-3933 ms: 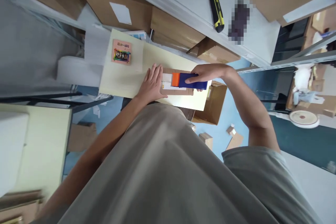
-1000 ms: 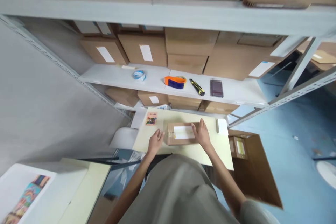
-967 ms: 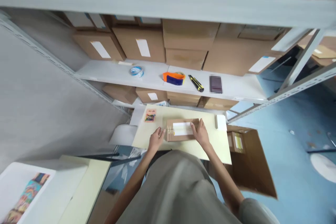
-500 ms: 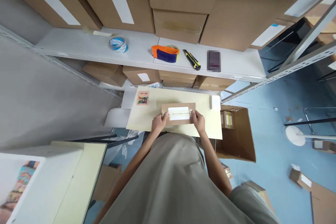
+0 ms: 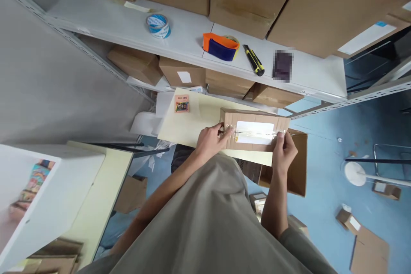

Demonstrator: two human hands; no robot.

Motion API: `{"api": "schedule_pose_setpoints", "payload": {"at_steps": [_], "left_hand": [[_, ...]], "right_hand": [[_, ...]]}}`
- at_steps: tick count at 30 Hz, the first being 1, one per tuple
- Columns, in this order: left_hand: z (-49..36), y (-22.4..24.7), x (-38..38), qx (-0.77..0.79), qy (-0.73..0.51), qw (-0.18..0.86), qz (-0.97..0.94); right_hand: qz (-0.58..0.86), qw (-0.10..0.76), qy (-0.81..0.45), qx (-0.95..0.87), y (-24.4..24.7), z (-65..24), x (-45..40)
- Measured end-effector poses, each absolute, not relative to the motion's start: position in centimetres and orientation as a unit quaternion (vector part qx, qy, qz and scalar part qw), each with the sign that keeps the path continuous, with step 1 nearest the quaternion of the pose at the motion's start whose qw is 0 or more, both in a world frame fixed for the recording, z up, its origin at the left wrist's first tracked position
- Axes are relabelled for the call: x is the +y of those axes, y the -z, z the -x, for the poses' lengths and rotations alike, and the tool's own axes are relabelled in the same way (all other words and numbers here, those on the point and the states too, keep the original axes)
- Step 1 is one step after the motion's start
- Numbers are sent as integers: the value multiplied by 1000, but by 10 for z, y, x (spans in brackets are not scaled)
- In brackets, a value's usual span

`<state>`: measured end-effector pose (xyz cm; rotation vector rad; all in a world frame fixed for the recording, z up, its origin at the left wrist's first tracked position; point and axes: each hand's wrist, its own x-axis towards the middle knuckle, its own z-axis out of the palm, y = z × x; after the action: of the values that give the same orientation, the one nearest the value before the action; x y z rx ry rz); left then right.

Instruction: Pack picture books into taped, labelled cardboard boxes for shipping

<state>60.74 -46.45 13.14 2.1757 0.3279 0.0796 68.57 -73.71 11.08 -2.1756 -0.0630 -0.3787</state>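
Note:
A flat cardboard box with a white label and clear tape over its middle seam is held up in front of me, over the right part of a cream table. My left hand grips its left end, thumb on the taped face. At the opposite end my right hand is closed round the edge, with the thumb on top. The fingers beneath the box are hidden. On the table's left lies a small pink card pack with colourful pictures.
A white shelf ahead carries a blue-and-white tape roll, an orange-and-purple tape dispenser, a yellow-black utility knife and large cartons. An open carton stands right of the table. Several boxes lie on the blue floor.
Both hands have raised the box from the table and carried it to the right, nearer to me. My view has turned, and the shelf sits higher in it.

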Motion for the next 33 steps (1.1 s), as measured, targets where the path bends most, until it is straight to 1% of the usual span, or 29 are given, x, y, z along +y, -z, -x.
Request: {"api": "schedule_pose_setpoints", "payload": {"at_steps": [2,4,6,8,10,13,16,18,20,24,29,33], "left_hand": [[-612,-125,-458,122,-50,463,-877],[-616,-107,-444,98,-75,479,-869],[-617,-79,-427,74,-104,481,-867],[-614,-46,-411,77,-106,459,-879],[-608,-13,-400,105,-69,449,-885],[-595,33,-393,175,-17,467,-867],[-586,67,-389,228,30,493,-839],[-585,81,-383,248,60,512,-820],[-589,87,-374,254,71,528,-807],[-616,83,-357,264,42,541,-797],[-652,63,-353,246,11,574,-781],[-649,36,-358,250,-36,641,-725]], "right_hand": [[861,482,157,-33,-104,-690,-738],[853,502,138,-46,-91,-693,-734],[853,510,93,-60,-71,-694,-727],[849,525,37,-57,-46,-691,-719],[837,545,-12,-42,-18,-687,-709],[830,550,-83,-33,21,-676,-698],[835,527,-156,-23,50,-667,-694],[839,511,-187,-16,61,-667,-696],[839,509,-191,-10,66,-673,-700],[831,533,-159,8,64,-702,-699],[797,583,-156,15,51,-732,-681],[763,633,-130,25,22,-727,-685]]}}
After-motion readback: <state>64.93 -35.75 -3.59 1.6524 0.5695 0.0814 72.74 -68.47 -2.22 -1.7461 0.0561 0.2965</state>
